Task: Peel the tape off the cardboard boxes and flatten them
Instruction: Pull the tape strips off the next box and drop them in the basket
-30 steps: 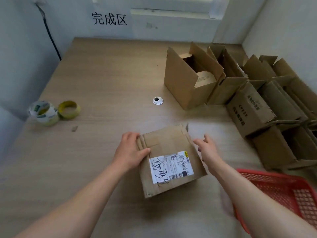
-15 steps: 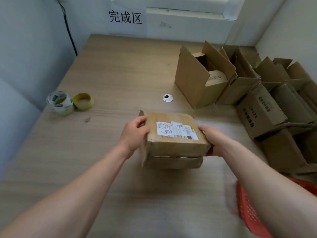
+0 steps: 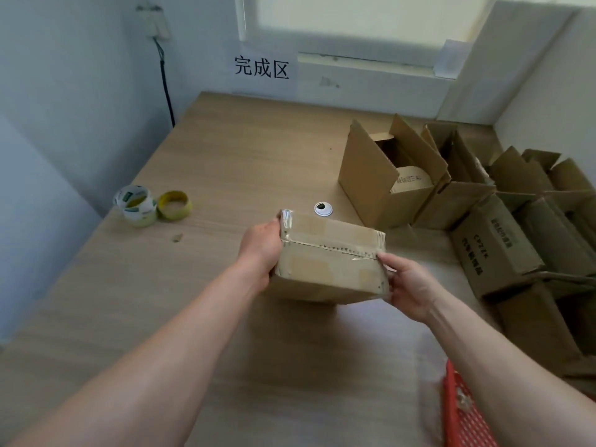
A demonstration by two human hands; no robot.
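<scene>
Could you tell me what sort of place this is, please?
Probably a small workstation for breaking down used cartons: a wall sign reading 完成区 (finished area), opened boxes heaped on the right of the table, tape rolls on its left, and a taped box held up.

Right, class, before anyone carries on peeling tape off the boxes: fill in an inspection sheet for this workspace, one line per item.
Surface: wood-grain table with a round grommet hole.
Job's things: taped box, not yet flattened, tape along its seam; open boxes piled at the right.
Clutter: white tape roll, yellow tape roll and a small scrap at the left; red basket at the near right.
Hands: left hand grips the box's left end; right hand holds its right end, thumb by the seam.
Cables: one black cable down the left wall.
Surroundings: paper sign on the back wall below a window.
</scene>
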